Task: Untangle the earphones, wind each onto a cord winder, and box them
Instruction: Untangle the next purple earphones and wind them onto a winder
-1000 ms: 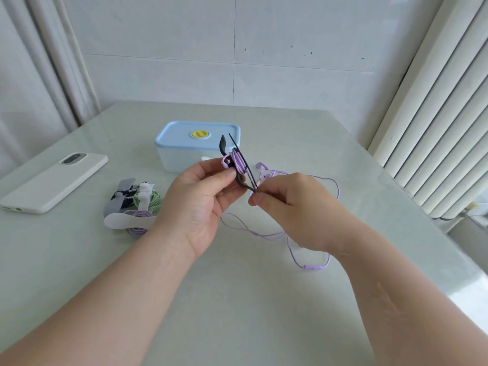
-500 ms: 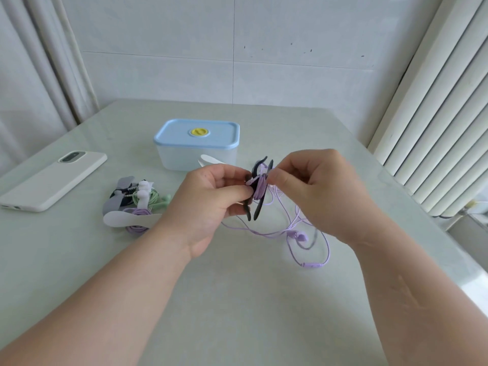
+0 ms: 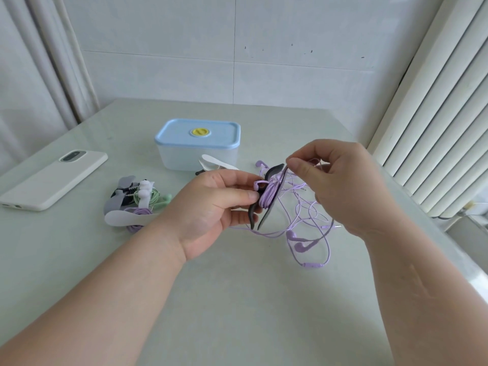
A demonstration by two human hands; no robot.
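Pale table (image 3: 237,299), left hand (image 3: 211,207) gripping winder (image 3: 266,196)

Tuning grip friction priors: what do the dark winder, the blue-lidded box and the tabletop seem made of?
Dark winder: likely soft silicone or rubber, matte; its flaps curl. Box: plastic, translucent frosted walls, smooth opaque blue lid. Tabletop: glossy, pale, bright reflections at its edge; stone or glass-topped, cannot tell which.
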